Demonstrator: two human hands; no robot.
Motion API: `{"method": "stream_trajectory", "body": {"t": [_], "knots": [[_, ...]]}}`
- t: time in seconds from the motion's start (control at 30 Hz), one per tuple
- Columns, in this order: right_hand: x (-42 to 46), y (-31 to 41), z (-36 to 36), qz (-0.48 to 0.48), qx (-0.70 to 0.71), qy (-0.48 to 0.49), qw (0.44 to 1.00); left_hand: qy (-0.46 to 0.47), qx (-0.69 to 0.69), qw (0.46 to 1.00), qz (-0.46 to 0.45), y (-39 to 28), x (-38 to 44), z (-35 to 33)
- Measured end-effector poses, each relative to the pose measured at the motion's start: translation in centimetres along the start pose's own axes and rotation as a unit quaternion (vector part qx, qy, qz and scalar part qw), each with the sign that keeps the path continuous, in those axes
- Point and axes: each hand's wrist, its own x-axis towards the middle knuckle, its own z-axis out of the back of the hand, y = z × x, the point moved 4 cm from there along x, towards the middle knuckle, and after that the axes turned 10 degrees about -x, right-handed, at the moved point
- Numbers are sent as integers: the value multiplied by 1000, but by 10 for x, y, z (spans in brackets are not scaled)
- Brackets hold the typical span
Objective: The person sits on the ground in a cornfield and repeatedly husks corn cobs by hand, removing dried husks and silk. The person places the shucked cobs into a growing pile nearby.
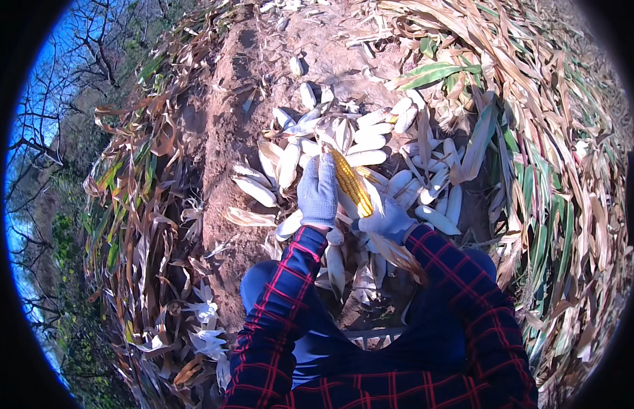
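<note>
My left hand, in a light grey knit glove, grips the upper end of a yellow ear of corn and its husk. The ear's kernels are bare along the side that faces up. My right hand, gloved alike, holds the lower end, with pale and brown husk leaves hanging beneath it. Around and under both hands lie many pale ears of corn, loosely heaped on the soil. Part of another yellow ear shows just right of the held one, partly hidden.
Dry and green corn stalks are piled along the right. More dry stalks and leaves line the left, beside bare reddish soil. A slatted seat edge shows between my legs. Single ears, such as a pale one, lie farther off.
</note>
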Motion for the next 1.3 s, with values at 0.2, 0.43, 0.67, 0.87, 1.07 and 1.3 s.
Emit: {"method": "stream_trajectory", "body": {"t": [0.2,0.43,0.67,0.87,1.07,1.3], "knots": [[-3,5,-5,23,-22,23,999,-44,50,998,16,0,-1,4],[-3,12,-5,38,55,90,994,-50,-267,934,232,41,-8,-7],[-8,8,0,-101,214,227,945,4,-330,940,84,-1,3,-9],[-16,-4,-1,-137,97,278,946,55,-444,869,214,0,-5,-10],[-16,47,4,-85,153,236,956,-107,-343,916,177,23,-7,-9],[16,19,13,11,199,-42,979,-93,-219,951,196,21,-7,-7]]}}
